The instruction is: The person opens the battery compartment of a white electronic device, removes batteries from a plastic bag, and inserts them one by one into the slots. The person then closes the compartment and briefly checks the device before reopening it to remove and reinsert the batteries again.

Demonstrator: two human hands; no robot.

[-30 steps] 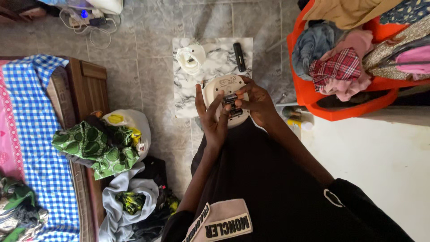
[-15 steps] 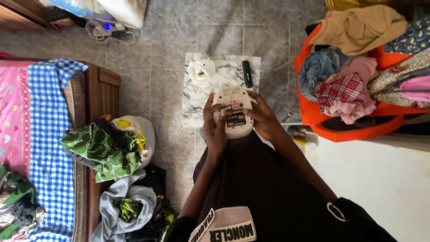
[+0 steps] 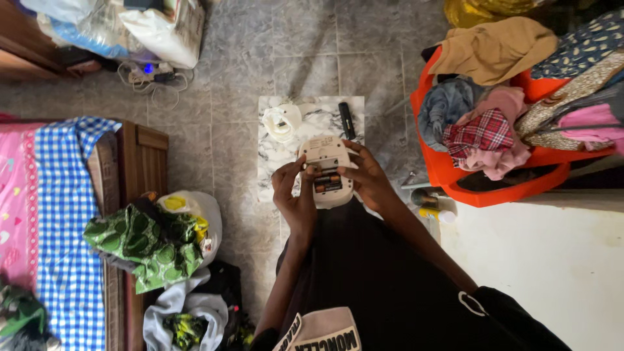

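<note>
Both hands are holding a white device (image 3: 327,170) above a marble slab (image 3: 286,153) that is lying on the tiled floor. The left hand (image 3: 296,198) is gripping its left side, with the thumb resting beside the open battery compartment (batteries (image 3: 328,179) are showing inside). The right hand (image 3: 369,179) is clasping the right side, fingers curled around the edge. A white cover (image 3: 281,121) and a black stick-shaped object (image 3: 346,119) are lying on the slab, well apart from the device. An orange basket (image 3: 448,172) full of clothes is standing at the right.
</note>
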